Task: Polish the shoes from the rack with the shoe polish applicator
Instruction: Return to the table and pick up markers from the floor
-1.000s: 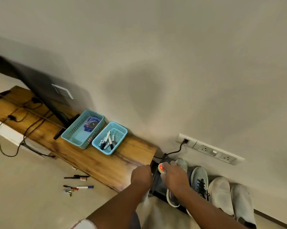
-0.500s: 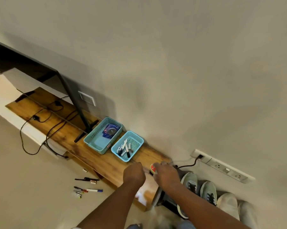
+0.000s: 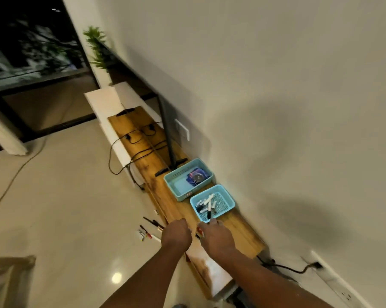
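Both hands out over the near end of the low wooden table (image 3: 181, 210), close together, almost knuckle to knuckle. Left hand (image 3: 176, 235) balled into a tight fist, with no telling what, if anything, sits inside. Right hand (image 3: 217, 237) curled narrow around the shoe polish applicator (image 3: 200, 230), of which only a small red-and-white end and a dark sliver show in the gap between the two hands. Long axis hard to read with so little exposed; seemingly pointed across toward the left fist.

Just beyond the fingertips, a blue basket (image 3: 205, 192) of markers; past that, a second blue basket (image 3: 181, 168) with a round tin in it. Scattered pens (image 3: 149, 230) on the floor, left of the left wrist.

No shoes anywhere in view (a real snag for judging the next move). Only a dark edge at the bottom right, beneath the right forearm, near the black cable (image 3: 283, 266) running to the wall socket (image 3: 316, 265). Probably the rack down there, though not clear enough to say.

Hence the relation that matters: applicator already in hand, shoes likely low and to the right, behind the line of the right arm. Right hand the nearer one on that guess. Polishing itself not yet begun; likely next a swing back down and rightward, left hand free to steady a shoe.
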